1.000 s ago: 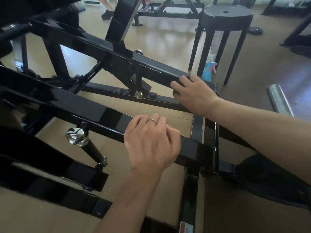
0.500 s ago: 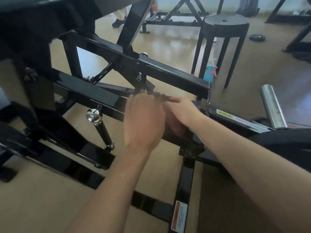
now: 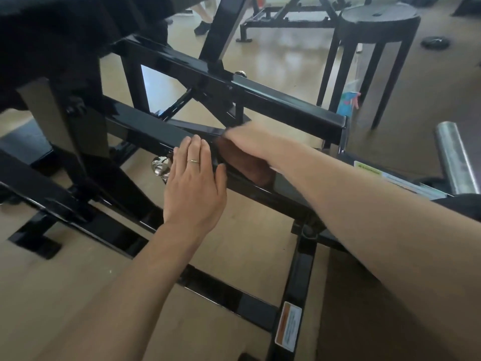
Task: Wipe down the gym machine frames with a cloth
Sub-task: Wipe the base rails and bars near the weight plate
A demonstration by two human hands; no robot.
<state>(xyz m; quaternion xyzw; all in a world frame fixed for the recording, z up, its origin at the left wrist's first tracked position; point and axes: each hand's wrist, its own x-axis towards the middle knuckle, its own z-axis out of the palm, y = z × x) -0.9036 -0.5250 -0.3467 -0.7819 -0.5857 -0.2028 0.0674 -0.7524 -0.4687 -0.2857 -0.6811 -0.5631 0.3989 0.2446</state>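
Note:
The gym machine frame is glossy black square tubing; its middle bar (image 3: 145,126) slants down to the right across the view, below an upper bar (image 3: 286,105). My left hand (image 3: 194,183) lies flat with straight fingers against the middle bar, next to a chrome knob (image 3: 160,165). My right hand (image 3: 250,142) is blurred and reaches left over the same bar, just right of my left hand. A dark brown patch shows under it; I cannot tell whether that is a cloth or a reflection. No cloth is plainly visible.
A black stool (image 3: 377,19) stands at the back right, with a blue spray bottle (image 3: 347,104) under it. A chrome roller (image 3: 454,157) juts out at the right. Lower frame rails with a warning label (image 3: 289,329) lie on the tan floor. Someone's feet (image 3: 203,24) show far back.
My right hand left the upper bar's end and came down onto the middle bar. My left hand uncurled from gripping that bar to lying flat. The view shifted left.

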